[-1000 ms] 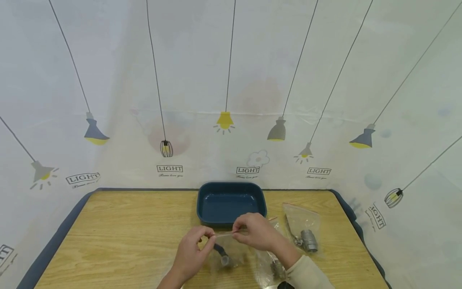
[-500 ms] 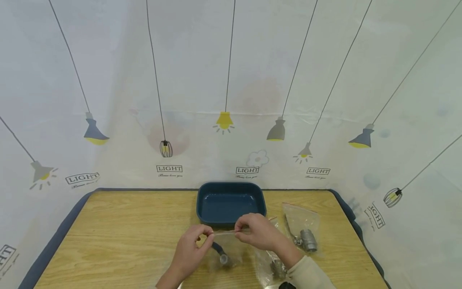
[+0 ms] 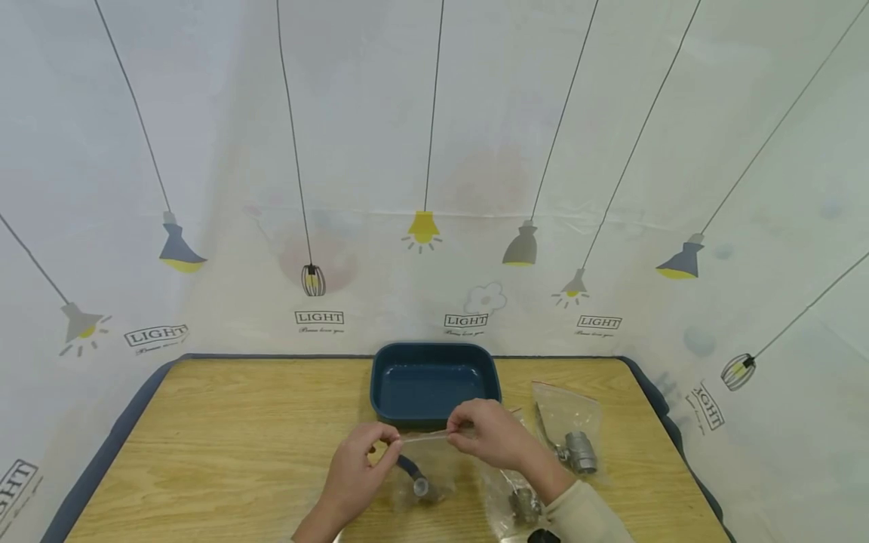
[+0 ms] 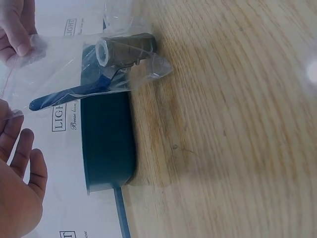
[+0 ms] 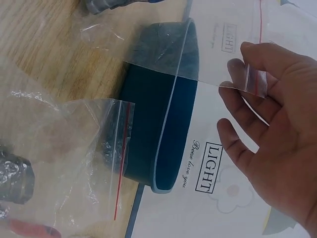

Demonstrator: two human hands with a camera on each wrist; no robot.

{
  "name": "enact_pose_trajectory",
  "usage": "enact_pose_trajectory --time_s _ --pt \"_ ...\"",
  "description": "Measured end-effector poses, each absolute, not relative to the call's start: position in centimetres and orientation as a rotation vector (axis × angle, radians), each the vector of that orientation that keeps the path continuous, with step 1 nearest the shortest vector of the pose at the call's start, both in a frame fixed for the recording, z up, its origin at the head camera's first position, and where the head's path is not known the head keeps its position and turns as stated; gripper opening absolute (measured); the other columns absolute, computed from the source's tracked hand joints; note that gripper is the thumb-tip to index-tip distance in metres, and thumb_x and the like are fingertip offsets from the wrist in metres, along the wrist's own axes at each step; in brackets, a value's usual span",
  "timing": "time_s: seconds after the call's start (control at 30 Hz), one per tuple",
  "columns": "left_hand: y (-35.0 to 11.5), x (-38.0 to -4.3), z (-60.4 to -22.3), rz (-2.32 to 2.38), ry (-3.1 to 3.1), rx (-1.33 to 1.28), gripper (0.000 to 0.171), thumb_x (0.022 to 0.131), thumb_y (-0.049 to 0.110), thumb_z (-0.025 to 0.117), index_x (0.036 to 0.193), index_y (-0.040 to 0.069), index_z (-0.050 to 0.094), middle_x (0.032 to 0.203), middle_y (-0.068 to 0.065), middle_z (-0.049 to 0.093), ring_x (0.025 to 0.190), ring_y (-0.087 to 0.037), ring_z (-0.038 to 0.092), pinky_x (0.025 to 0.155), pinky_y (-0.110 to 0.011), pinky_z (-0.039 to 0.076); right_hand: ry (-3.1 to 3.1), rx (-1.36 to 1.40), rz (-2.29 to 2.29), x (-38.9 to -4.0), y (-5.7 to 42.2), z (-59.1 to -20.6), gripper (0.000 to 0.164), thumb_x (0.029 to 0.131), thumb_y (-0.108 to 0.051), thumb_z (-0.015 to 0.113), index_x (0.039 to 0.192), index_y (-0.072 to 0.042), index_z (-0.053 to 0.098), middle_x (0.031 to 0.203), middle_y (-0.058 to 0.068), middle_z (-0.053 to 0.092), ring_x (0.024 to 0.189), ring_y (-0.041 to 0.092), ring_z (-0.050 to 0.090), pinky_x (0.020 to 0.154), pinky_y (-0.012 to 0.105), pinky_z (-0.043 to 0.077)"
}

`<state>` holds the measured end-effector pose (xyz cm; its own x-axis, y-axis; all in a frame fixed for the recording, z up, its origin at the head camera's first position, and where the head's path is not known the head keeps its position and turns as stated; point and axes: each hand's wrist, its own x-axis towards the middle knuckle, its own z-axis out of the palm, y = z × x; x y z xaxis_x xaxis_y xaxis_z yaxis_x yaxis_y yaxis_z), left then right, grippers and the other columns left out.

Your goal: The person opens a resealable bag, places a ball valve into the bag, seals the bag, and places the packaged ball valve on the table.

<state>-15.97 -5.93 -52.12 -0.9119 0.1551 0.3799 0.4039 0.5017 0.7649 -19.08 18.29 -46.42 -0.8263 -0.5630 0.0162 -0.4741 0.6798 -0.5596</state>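
Note:
A clear zip bag (image 3: pixel 441 460) with a red line along its top hangs between my two hands. Inside it is a metal ball valve (image 4: pixel 131 49) with a blue lever handle (image 4: pixel 69 95). My left hand (image 3: pixel 357 466) pinches the top left corner between thumb and forefinger. With thumb and forefinger, my right hand (image 3: pixel 492 436) pinches the mouth strip at the other end. Between them the strip is stretched nearly straight. In the left wrist view the valve lies low in the bag, in front of the dark teal tray (image 3: pixel 428 392).
To the right lies another zip bag (image 3: pixel 566 407) with a grey metal valve (image 3: pixel 580 451). A further bag (image 3: pixel 498 494) with a metal fitting (image 3: pixel 525 504) lies below my right forearm. A black round object (image 3: pixel 543 536) shows at the bottom edge. Behind the table hangs a lamp-printed sheet (image 3: pixel 380 151).
My right hand has slid slightly right along the bag's mouth, so a longer stretch of strip shows between the hands. My left hand has hardly moved.

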Motion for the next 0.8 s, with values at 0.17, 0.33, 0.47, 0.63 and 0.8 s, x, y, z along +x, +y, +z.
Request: enact_pose_trajectory --time_s 0.17,0.33,0.47,0.63,0.8 --pt "-5.9 -16.0 -52.1 -1.365 -2.494 -0.473 0.008 0.085 0.024 0.065 0.084 0.032 0.062 0.083 0.026 0.055 0.080 -0.002 0.055 0.066 -0.027 0.046 2.721 -0.851 -0.866 -19.1 18.4 -46.3 0.005 0.087 -0.026 0.062 0.086 -0.022 0.064 0.082 -0.016 0.060 0.074 -0.004 0.055 0.069 0.020 0.048" --pt "-5.9 -16.0 -52.1 -1.358 -2.490 -0.480 0.007 0.086 0.025 0.064 0.084 0.031 0.061 0.083 0.026 0.055 0.080 0.000 0.053 0.065 -0.026 0.046 2.689 -0.836 -0.878 -19.1 18.7 -46.3 0.006 0.087 -0.026 0.062 0.085 -0.021 0.064 0.082 -0.015 0.060 0.076 -0.003 0.056 0.070 0.020 0.048" --pt "-5.9 -16.0 -52.1 -1.352 -2.480 -0.488 0.007 0.086 0.026 0.064 0.084 0.031 0.061 0.083 0.026 0.055 0.079 0.002 0.052 0.065 -0.024 0.045 2.709 -0.844 -0.875 -19.2 19.1 -46.5 0.004 0.087 -0.025 0.062 0.083 -0.023 0.062 0.083 -0.015 0.061 0.076 -0.003 0.056 0.070 0.021 0.048" --pt "-5.9 -16.0 -52.2 -1.355 -2.479 -0.490 0.006 0.086 0.025 0.064 0.084 0.030 0.061 0.083 0.026 0.055 0.079 -0.002 0.054 0.065 -0.024 0.045 2.750 -0.854 -0.854 -19.3 19.2 -46.7 0.003 0.087 -0.026 0.062 0.084 -0.024 0.063 0.084 -0.016 0.061 0.077 -0.003 0.056 0.071 0.020 0.048" --pt "-5.9 -16.0 -52.2 -1.340 -2.463 -0.504 0.007 0.086 0.024 0.064 0.085 0.030 0.061 0.083 0.025 0.056 0.079 0.000 0.053 0.064 -0.025 0.045 2.731 -0.819 -0.859 -19.3 19.5 -46.8 0.006 0.087 -0.028 0.063 0.084 -0.022 0.063 0.084 -0.015 0.061 0.078 -0.002 0.057 0.071 0.022 0.048"
